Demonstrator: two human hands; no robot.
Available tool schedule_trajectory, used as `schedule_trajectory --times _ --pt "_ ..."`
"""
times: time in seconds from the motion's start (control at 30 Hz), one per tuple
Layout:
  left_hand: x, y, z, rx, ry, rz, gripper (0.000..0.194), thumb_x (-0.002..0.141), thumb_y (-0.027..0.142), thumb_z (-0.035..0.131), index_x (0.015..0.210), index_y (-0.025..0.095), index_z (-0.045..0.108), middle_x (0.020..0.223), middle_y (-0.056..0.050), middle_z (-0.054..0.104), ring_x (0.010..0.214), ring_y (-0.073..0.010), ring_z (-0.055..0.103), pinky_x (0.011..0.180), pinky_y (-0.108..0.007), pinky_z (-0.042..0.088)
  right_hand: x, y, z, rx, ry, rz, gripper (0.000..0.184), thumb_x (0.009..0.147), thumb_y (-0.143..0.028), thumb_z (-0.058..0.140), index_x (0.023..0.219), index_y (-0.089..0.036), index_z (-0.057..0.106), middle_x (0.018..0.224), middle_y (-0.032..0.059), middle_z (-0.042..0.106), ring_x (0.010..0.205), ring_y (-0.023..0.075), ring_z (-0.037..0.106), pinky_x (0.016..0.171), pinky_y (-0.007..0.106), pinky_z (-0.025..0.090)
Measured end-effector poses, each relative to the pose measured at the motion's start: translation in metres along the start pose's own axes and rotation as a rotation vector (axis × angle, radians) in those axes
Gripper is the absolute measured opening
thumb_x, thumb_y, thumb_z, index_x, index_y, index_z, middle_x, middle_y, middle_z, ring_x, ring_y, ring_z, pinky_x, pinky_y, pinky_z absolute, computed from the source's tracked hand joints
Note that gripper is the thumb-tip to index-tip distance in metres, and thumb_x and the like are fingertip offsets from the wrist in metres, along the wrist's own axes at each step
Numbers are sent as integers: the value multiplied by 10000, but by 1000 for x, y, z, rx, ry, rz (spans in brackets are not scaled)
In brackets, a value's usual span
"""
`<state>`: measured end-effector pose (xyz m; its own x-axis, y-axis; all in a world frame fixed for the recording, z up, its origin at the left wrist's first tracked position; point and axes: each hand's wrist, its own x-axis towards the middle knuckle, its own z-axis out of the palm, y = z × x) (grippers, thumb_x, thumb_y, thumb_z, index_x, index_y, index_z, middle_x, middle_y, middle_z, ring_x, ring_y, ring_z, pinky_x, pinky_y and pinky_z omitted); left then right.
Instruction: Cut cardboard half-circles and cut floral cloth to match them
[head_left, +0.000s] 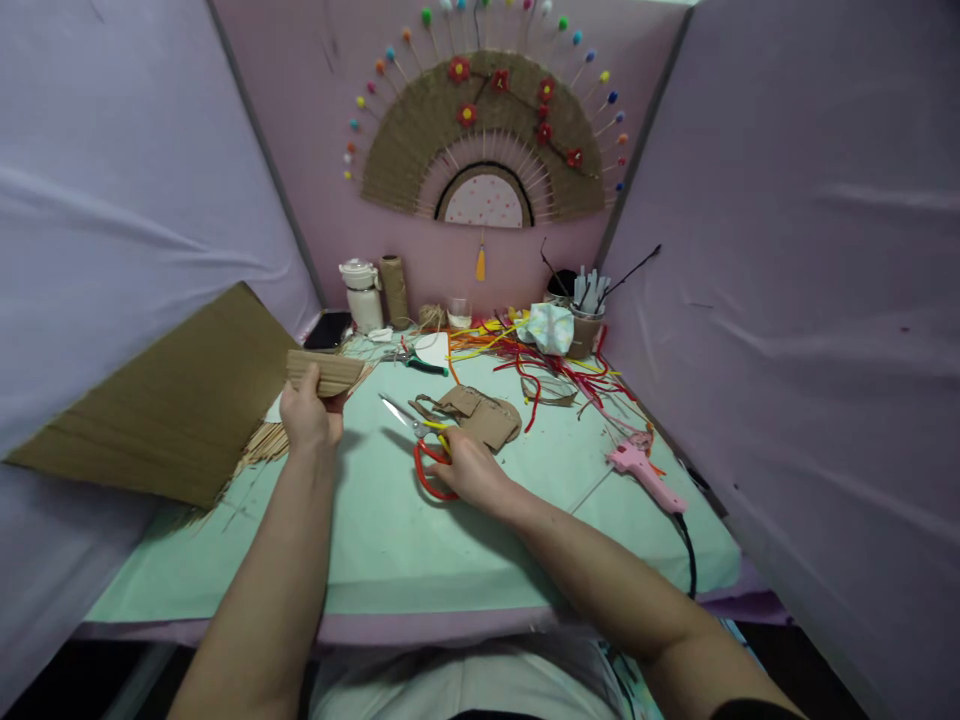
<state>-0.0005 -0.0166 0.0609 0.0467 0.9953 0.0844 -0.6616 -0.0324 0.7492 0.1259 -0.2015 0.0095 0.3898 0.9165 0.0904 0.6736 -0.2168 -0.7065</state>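
My left hand [309,412] grips a small strip of ridged brown cardboard [330,371], thumb on top, raised above the left part of the table. In my right hand [474,470] is a pair of scissors [429,468] with red-and-yellow handles. Their blades point toward the far left, away from the strip. Just beyond them lies a heap of cut cardboard pieces [491,422]. A large cardboard sheet [161,410] leans at the left, over a bundle of thin wooden sticks [264,442].
A pink glue gun [646,476] with a black cord lies at the right. Green-handled pliers [426,366], red and yellow pipe cleaners [517,350], a white jar [363,298] and a cardboard tube [394,290] are at the back. A decorated cardboard fan [397,150] hangs on the wall.
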Motion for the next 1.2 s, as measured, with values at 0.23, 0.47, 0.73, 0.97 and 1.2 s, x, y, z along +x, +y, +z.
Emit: schedule_trajectory --times 0.23,0.47,0.73,0.97,1.2 --pt "-13 -8 7 139 -101 -80 157 719 147 693 826 218 603 795 50 647 750 -100 640 716 -216 556 10 -1 -6 -123 120 -263 129 847 -194 600 963 -160 645 1219 129 613 1136 236 548 965 340 420" --pt "-24 -15 12 178 -224 -517 219 718 82 680 905 184 632 819 -2 693 705 -133 662 645 -244 575 42 56 -97 -418 220 350 190 851 -229 601 982 -106 664 1016 183 680 982 260 632 802 314 437" --pt "-30 -22 12 193 -157 -751 143 779 92 623 911 136 654 744 -29 697 541 -123 623 463 -225 511 56 84 -78 -368 86 458 503 725 -642 630 825 -151 673 847 132 699 819 243 654 636 291 429" --pt "-31 -23 12 73 -225 -857 205 804 80 550 974 104 662 810 -90 710 682 -179 680 635 -325 595 50 81 -79 -355 112 455 513 688 -628 656 883 -153 650 892 122 706 853 239 652 608 271 411" --pt "-34 -24 13 81 -274 -868 304 850 82 468 1105 90 632 937 -144 714 802 -209 702 687 -338 607 44 68 -75 -346 26 447 491 613 -472 775 955 -145 643 1006 138 701 921 254 643 633 265 416"
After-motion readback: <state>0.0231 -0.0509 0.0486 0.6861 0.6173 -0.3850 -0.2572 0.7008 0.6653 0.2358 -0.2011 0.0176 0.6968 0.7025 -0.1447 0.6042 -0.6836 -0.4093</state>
